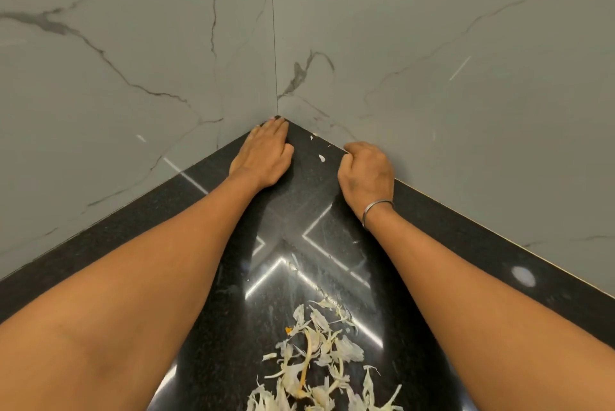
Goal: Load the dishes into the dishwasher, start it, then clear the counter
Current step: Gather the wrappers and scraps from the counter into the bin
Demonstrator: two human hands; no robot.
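Black polished stone forms the bench point(299, 211), which narrows to a corner at 12 o'clock where two grey marble-look walls meet, the left wall point(133, 44) and the right wall point(432, 44), both with dark veins. Bright strips of light reflect off the stone between the forearms, and a round pale glare spot point(523, 276) sits at 3 o'clock near the right wall's foot. The left hand point(266, 154) lies palm down at 11 o'clock, fingers straight and together, their tips pushed into the very corner. The right hand point(366, 171) rests at 1 o'clock against the base of the right wall, fingers curled under; whether they hold anything cannot be told. A thin metal bangle point(377, 211) circles that wrist. Between the two hands lies a small white flake point(321, 157), with a few tinier specks just beside the wall. The heap of peelings point(319, 360) lies at 6 o'clock, well apart from both hands: pale, papery, curled strips, cream to white, loosely scattered, with one small orange fleck point(288, 330) at its upper left edge.
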